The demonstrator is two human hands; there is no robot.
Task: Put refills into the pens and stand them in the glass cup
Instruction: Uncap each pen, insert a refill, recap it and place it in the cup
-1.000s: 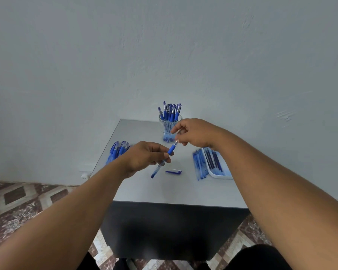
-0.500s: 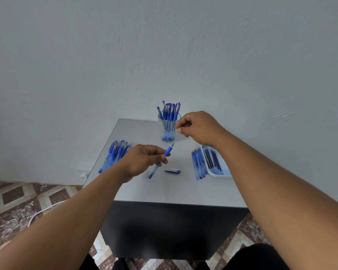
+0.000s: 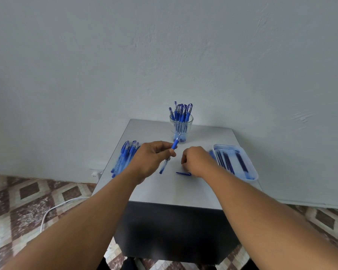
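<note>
The left hand [image 3: 152, 158] grips a pen [image 3: 169, 154] near its middle, tip end tilted up toward the cup [image 3: 181, 126], tail end pointing down toward the table [image 3: 164, 190]. The pen is off the table, held just in front of the cup. The right hand [image 3: 196, 162] hovers low over the table with its fingers curled, just above a blue cap [image 3: 182, 173] that lies flat; I cannot tell whether it pinches anything or touches the cap.

The cup stands at the back of the table, already holding a bunch of upright pens. A pile of pens [image 3: 124, 158] lies to the left, and a tray [image 3: 248, 172] to the right holds dark refills [image 3: 225, 159].

The pen looks light and stiff, with a smooth clear barrel that would likely slip between fingers; the blue grip section near the tip seems the better place to hold it. The cap is small and light and would probably skid if nudged, so a pinch from both sides should suit it. The cup, if glass as the task says, would tip or chip if knocked, and the pens inside lean against its rim.

No brand, label or writing can be read on anything here
</note>
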